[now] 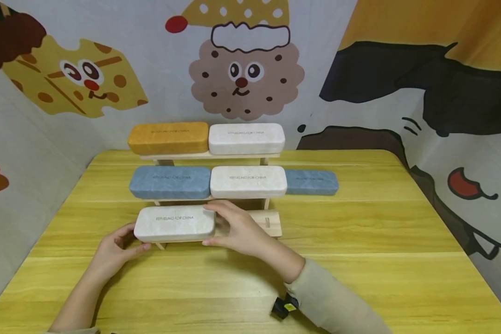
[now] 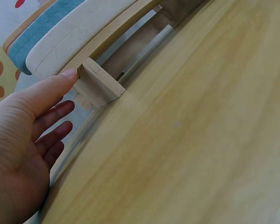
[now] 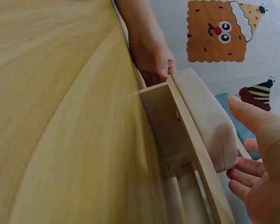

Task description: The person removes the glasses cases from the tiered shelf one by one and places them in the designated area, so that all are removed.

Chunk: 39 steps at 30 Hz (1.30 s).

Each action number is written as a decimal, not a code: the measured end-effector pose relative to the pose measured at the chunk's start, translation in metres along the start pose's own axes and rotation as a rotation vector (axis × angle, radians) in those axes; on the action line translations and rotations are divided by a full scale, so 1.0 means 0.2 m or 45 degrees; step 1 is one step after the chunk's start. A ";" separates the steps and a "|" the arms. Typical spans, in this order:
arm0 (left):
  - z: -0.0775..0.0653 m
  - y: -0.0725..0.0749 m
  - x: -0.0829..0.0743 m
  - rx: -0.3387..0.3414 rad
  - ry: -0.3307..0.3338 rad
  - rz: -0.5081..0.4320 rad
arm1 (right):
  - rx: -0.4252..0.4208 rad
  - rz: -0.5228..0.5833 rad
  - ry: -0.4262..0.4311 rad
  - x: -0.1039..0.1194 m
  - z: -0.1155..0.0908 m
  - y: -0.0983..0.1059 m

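Observation:
A white oblong glasses case [image 1: 173, 229] printed "REFUELING FOR CHINA" lies on the left half of the lowest step of a wooden display stand [image 1: 273, 222]. My left hand [image 1: 110, 253] is at the case's left end, its thumb tip by the step's edge and its other fingers loosely bent. At the right end is my right hand [image 1: 246, 232], thumb and fingers spread around the corner. In the right wrist view, fingertips [image 3: 245, 179] of that hand meet the case's end while its thumb stands off.
On the middle step sit a blue case [image 1: 170, 183] and a white case [image 1: 248, 182]. The top step bears an orange case [image 1: 169, 139] and another white case [image 1: 246, 139]. Another blue case [image 1: 313, 183] is right of the stand. A cartoon-printed cloth hangs behind the wooden table [image 1: 359, 232].

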<state>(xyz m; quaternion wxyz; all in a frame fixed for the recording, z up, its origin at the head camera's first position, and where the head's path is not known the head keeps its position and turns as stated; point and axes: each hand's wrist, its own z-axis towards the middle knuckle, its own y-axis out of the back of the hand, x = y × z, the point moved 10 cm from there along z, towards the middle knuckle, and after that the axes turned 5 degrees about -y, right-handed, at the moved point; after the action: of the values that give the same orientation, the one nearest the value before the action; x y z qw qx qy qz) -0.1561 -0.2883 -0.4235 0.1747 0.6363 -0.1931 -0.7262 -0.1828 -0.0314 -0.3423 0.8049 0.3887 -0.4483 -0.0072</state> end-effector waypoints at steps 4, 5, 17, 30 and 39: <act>0.00 0.00 -0.01 -0.001 -0.010 -0.009 | 0.008 -0.019 -0.014 -0.01 0.02 -0.03; 0.00 0.00 -0.01 -0.001 -0.010 -0.012 | 0.009 -0.032 -0.020 -0.01 0.02 -0.03; 0.00 0.00 0.00 -0.009 -0.028 -0.007 | 0.035 -0.105 -0.094 -0.05 0.05 -0.10; 0.00 0.00 0.01 -0.004 -0.011 0.002 | -0.025 -0.128 -0.161 -0.07 0.05 -0.10; 0.00 0.01 0.00 -0.025 -0.053 0.016 | -0.057 -0.135 -0.163 -0.06 0.04 -0.09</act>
<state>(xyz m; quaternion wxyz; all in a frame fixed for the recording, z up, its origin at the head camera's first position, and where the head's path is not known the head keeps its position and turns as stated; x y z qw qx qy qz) -0.1557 -0.2901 -0.4227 0.1813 0.6181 -0.1934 -0.7401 -0.1894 -0.0439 -0.3599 0.7816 0.3924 -0.4774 -0.0845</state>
